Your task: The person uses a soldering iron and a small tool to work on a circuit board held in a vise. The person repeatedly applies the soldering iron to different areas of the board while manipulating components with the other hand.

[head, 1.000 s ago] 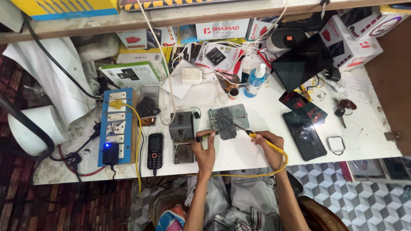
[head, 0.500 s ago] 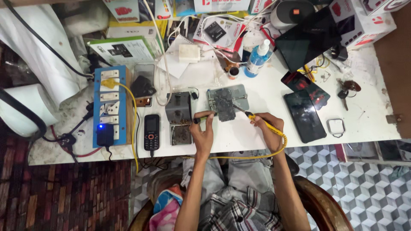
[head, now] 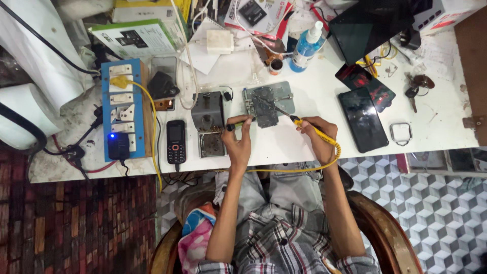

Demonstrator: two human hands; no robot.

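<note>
Pinching the thin yellow-handled soldering iron (head: 313, 129) in my right hand (head: 317, 139), left hand (head: 238, 144) clamped on slim dark tweezers (head: 232, 126); the bare circuit board (head: 265, 105) looks fragile, edges only

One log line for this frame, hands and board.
left hand: holds thin dark tool | right hand: holds yellow-handled soldering iron, tip on grey circuit board in metal holder | surface: white workbench

One head-worn view looks straight down from well above onto the white workbench (head: 304, 147) and the person's lap.
</note>
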